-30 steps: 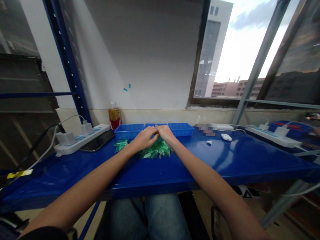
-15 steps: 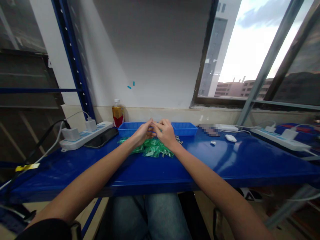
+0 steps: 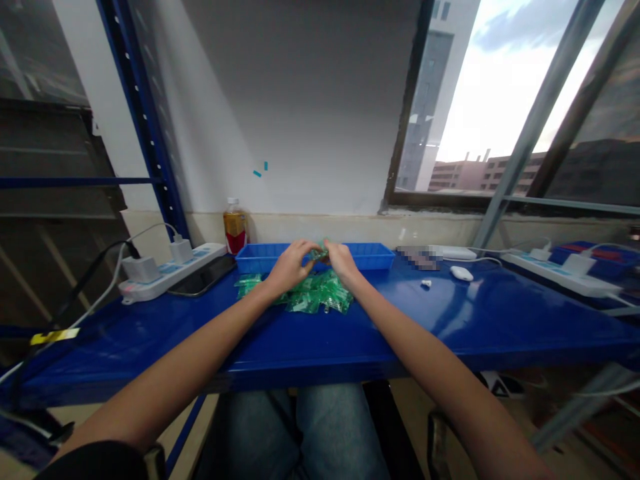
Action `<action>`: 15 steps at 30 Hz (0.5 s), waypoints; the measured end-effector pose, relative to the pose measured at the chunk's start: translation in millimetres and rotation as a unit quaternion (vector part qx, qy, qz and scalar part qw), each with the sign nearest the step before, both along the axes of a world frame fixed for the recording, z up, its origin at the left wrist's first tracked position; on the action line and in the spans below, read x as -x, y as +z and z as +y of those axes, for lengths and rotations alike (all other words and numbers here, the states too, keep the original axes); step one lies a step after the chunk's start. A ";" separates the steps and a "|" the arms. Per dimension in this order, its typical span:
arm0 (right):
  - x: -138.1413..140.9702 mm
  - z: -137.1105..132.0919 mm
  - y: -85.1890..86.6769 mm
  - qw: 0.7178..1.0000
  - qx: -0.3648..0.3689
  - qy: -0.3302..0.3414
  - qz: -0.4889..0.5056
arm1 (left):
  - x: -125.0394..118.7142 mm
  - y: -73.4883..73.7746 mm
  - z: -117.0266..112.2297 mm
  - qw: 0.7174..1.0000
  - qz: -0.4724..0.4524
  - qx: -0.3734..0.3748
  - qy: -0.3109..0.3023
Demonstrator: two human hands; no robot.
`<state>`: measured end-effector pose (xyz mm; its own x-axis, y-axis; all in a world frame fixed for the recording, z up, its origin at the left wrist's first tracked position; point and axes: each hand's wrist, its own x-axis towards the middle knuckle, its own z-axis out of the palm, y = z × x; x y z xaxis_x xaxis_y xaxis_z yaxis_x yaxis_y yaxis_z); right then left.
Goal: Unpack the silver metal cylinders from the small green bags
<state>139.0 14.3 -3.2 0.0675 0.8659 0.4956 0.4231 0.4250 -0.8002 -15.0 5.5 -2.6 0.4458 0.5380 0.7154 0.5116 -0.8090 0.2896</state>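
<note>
Between the fingertips of both hands is a small green plastic bag [image 3: 319,253], held just above the table in front of the blue tray [image 3: 370,258]. My left hand [image 3: 291,267] pinches its left side, and my right hand [image 3: 341,262] grips the right side. What the bag contains is too small to make out. Below my hands lies a pile of green plastic bags [image 3: 313,297], with small shiny bits among them. Part of the tray is hidden behind my hands.
A bottle [image 3: 235,227] stands left of the tray. Nearby are a phone [image 3: 203,275] and a power strip [image 3: 170,275] with plugs. To the right lie an earbud [image 3: 425,284], a white earbud case [image 3: 461,273] and another power strip [image 3: 560,277] on the blue table [image 3: 430,333].
My hands have moved slightly apart, and a green bag now shows between them. The small metal pieces by my right hand are no longer visible.
</note>
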 end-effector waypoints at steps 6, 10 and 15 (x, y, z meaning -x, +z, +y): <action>-5.9 -4.3 -0.3 0.994 -0.048 -0.046 -0.083 | -2.8 -0.8 1.4 0.993 -0.028 0.114 -0.018; -2.5 -10.2 -2.7 0.973 -0.124 -0.026 -0.195 | 1.4 2.1 10.6 0.943 -0.158 0.292 0.004; 1.3 -11.9 -6.6 0.952 -0.139 -0.012 -0.272 | 7.2 1.0 20.6 0.894 -0.244 0.374 0.030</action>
<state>137.8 2.4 -9.8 -0.2471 0.6971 0.6730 0.7548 0.5740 -0.3174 -22.2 26.1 -1.7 0.1330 0.9601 0.2459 0.2132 -0.2700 0.9390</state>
